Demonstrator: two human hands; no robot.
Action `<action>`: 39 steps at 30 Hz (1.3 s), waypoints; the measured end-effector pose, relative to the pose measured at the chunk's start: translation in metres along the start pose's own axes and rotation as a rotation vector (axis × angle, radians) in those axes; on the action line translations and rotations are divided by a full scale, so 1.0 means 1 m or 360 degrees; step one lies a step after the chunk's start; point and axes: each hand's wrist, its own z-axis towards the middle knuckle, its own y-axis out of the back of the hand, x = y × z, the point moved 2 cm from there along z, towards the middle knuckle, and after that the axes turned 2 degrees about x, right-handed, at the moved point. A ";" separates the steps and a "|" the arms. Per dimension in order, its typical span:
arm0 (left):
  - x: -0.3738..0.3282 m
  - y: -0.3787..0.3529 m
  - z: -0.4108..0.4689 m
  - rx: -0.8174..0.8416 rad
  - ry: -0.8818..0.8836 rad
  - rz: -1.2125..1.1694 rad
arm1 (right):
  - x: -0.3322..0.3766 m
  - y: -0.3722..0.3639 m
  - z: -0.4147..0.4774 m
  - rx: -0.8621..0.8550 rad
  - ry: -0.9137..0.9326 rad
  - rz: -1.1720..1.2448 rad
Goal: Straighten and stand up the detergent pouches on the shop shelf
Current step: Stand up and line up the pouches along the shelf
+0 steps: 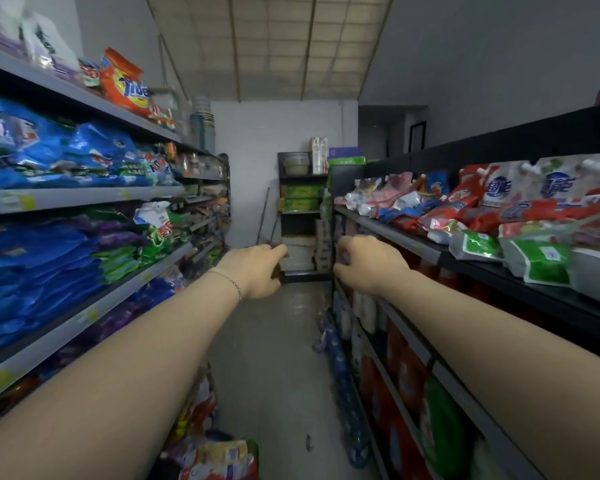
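Pouches [471, 197] red, white, green — bags [32, 265] blue

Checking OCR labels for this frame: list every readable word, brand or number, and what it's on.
"Tide": orange detergent bag, top left shelf.
"超能": two white pouches, right shelf.
Unreadable, print blurred: blue bags, green-and-white bag, red pouches, yellow shelf tags.
No numbers can be read.
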 end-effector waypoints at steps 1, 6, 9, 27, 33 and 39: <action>0.005 -0.007 0.011 0.0008 -0.0002 0.0005 | -0.002 -0.008 0.011 0.0002 -0.0004 -0.0011; 0.024 -0.047 0.058 0.0062 0.0004 0.0035 | -0.014 -0.052 0.055 0.0030 0.0005 -0.0078; 0.031 -0.068 0.086 0.0097 -0.0002 0.0054 | -0.026 -0.069 0.081 0.0044 0.0009 -0.0083; 0.081 -0.143 0.309 0.0145 0.0052 0.0049 | -0.129 -0.155 0.291 0.0069 0.0053 -0.0047; 0.098 -0.159 0.403 0.0117 0.0061 0.0038 | -0.177 -0.172 0.378 0.0005 0.0016 -0.0004; 0.101 -0.180 0.475 0.0056 0.0064 0.0008 | -0.213 -0.204 0.445 0.0011 0.0035 -0.0027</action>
